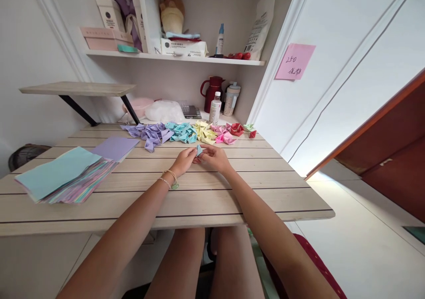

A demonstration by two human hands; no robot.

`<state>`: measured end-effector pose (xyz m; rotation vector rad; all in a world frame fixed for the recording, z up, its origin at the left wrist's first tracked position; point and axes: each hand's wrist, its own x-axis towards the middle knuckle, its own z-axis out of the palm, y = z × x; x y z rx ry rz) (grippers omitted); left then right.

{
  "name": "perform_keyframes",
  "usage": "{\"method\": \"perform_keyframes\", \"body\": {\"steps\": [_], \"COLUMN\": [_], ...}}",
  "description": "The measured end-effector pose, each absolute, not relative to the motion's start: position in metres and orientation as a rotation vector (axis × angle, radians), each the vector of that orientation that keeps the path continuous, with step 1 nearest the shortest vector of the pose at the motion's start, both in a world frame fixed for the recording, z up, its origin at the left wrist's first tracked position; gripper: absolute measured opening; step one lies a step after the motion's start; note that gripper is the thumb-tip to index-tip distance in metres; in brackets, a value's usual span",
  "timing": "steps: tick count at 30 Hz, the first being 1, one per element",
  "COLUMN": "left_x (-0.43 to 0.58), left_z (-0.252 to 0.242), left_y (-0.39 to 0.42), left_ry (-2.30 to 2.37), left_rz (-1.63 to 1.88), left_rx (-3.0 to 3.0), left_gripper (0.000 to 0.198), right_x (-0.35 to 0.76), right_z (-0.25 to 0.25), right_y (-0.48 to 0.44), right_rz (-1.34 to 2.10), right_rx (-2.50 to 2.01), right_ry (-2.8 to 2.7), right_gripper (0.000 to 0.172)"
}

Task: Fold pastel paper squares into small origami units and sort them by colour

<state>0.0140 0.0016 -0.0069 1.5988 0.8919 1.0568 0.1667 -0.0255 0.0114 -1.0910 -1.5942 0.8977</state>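
Note:
Between my two hands is a small folded piece of light blue paper [199, 150], pointed at the top. My left hand [186, 159] pinches its left side, and a bracelet and a bangle sit on that wrist. The fingers of my right hand [214, 156] are closed on its right side. Just beyond my hands lies a row of folded paper pieces: purple ones [154, 133], turquoise ones [184, 132], yellow ones [205, 132], pink ones [225, 136] and red ones [236, 129]. My fingers hide part of the blue piece.
On the left of the slatted table [206, 201] lies a fanned stack of coloured paper [63, 170], with a purple sheet [116, 147] beside it. Behind the folded pieces stand a white bottle [215, 109], a dark red jug [212, 93] and a tumbler [231, 99]. A small raised shelf [78, 88] overhangs the back left.

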Motion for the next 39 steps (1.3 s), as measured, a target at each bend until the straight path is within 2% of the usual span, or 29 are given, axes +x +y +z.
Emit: {"method": "perform_keyframes", "body": {"steps": [7, 11, 16, 23, 31, 39], "left_x": [0.013, 0.012, 0.011, 0.008, 0.013, 0.009], "left_z": [-0.006, -0.004, -0.001, 0.003, 0.004, 0.008], "left_y": [0.002, -0.001, -0.006, -0.011, -0.014, -0.016], "left_ry": [0.871, 0.858, 0.919, 1.161, 1.184, 1.083], "left_rz": [1.093, 1.152, 1.206, 1.206, 1.079, 1.009], "left_rx": [1.561, 1.563, 1.752, 2.212, 2.404, 2.531], "left_gripper": [0.027, 0.028, 0.024, 0.026, 0.029, 0.030], "right_x": [0.165, 0.165, 0.169, 0.171, 0.175, 0.183], "right_z": [0.015, 0.015, 0.014, 0.022, 0.025, 0.035], "right_y": [-0.028, -0.030, -0.028, -0.034, -0.036, -0.039], "right_rz": [0.827, 0.860, 0.515, 0.136, 0.122, 0.114], "right_rx": [-1.104, -1.089, -1.205, -1.390, -1.546, -1.474], "right_ry": [-1.624, -1.587, -1.690, -1.860, -1.828, -1.917], "right_gripper": [0.042, 0.032, 0.020, 0.016, 0.011, 0.010]}}
